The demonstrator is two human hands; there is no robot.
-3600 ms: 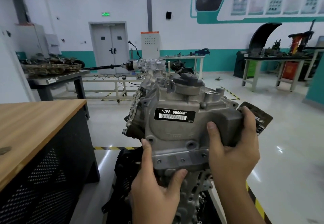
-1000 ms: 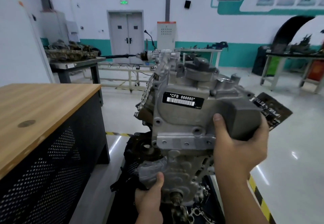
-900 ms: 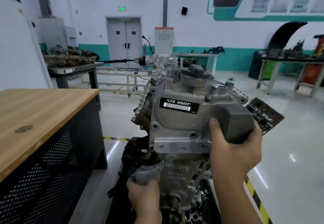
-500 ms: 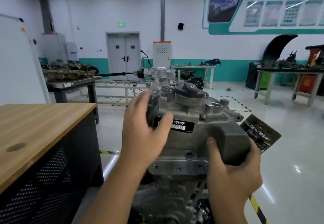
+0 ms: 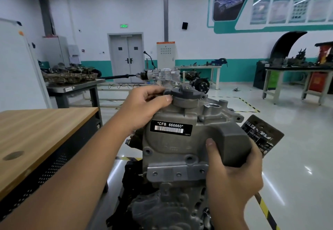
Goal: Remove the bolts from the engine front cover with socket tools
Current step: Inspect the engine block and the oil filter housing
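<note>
The grey cast engine front cover point(image 5: 178, 147) stands upright before me, with a black label reading CFB 666660 on it. My left hand point(image 5: 144, 105) reaches over its top left corner, fingers curled round the edge beside the round dark cap point(image 5: 187, 96). My right hand point(image 5: 232, 174) grips the cover's bulging right side, thumb on the front face, fingers wrapped behind. Empty bolt holes show in the flange point(image 5: 178, 173) low on the cover. No socket tool is in view.
A wooden-topped bench point(image 5: 36, 132) with a perforated black front stands at my left. The engine block point(image 5: 167, 210) sits below the cover. A dark plate point(image 5: 263, 136) lies behind on the right. Workbenches with parts line the far walls; yellow-black tape marks the floor.
My left hand has left the lower part of the cover, risen and taken hold of the top left corner. The right hand keeps its grip. The camera has tilted upward.
</note>
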